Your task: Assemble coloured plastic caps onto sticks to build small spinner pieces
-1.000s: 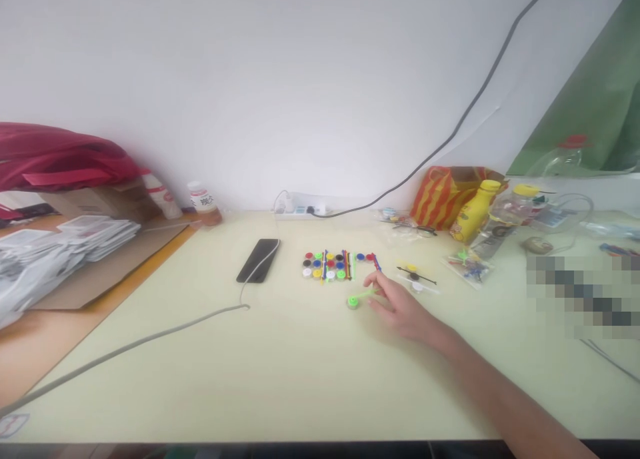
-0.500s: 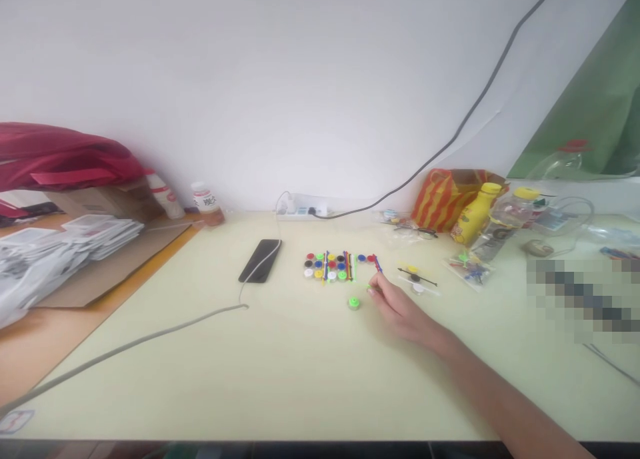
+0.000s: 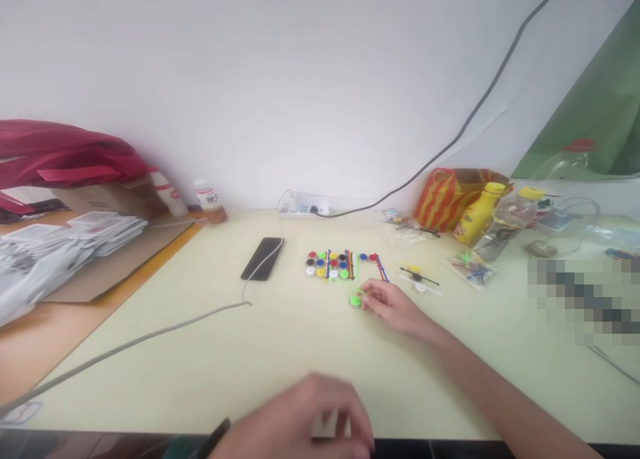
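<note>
My right hand (image 3: pixel 387 304) pinches a thin light-green plastic strip (image 3: pixel 361 292), and its fingertips are beside a round green-topped piece (image 3: pixel 355 302) on the table. Whether the fingers also touch that piece is hard to tell. My left hand (image 3: pixel 320 412) is low at the front edge, blurred, fingers curved and apart from the thumb with nothing seen in them. Behind the right hand lie rows of coloured round pieces (image 3: pixel 321 263), several thin strips (image 3: pixel 351 264) and a slanted blue-and-red strip (image 3: pixel 382 267).
To the right lie dark and white strips with round pieces (image 3: pixel 419 278) and a bag of small parts (image 3: pixel 470 270). A phone (image 3: pixel 263 259) and cable (image 3: pixel 150 339) are left. Bottles (image 3: pixel 477 216), a striped bag (image 3: pixel 440 196) and a power strip (image 3: pixel 300 210) stand along the wall.
My right hand has moved left and slightly towards me, bringing the green strip to the round green piece. My left hand has come into view at the bottom.
</note>
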A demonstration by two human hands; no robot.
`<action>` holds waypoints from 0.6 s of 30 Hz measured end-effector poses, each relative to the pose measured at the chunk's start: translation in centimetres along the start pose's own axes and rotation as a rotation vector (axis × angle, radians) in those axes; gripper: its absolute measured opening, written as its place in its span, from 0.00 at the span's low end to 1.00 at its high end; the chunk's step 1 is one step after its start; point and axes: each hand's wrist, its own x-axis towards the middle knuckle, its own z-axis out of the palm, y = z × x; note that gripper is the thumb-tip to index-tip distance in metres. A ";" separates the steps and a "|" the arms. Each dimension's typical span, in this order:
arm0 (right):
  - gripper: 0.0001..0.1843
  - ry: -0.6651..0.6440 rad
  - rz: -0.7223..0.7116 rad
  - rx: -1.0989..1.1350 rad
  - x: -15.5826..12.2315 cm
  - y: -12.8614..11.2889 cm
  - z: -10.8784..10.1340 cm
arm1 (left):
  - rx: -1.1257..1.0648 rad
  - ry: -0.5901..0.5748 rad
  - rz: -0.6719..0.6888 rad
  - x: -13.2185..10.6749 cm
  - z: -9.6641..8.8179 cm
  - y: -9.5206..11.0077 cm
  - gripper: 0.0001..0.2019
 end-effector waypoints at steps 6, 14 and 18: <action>0.15 0.044 -0.084 -0.096 0.3 -0.4 -0.2 | 0.675 0.577 0.055 4.4 -4.7 -0.7 0.15; 0.11 0.126 0.068 0.260 0.8 0.3 -0.4 | 0.805 0.550 -0.058 9.3 -6.8 -4.1 0.10; 0.14 0.114 0.113 0.396 0.8 0.1 -0.3 | 0.644 0.559 -0.030 10.1 -7.3 -5.1 0.11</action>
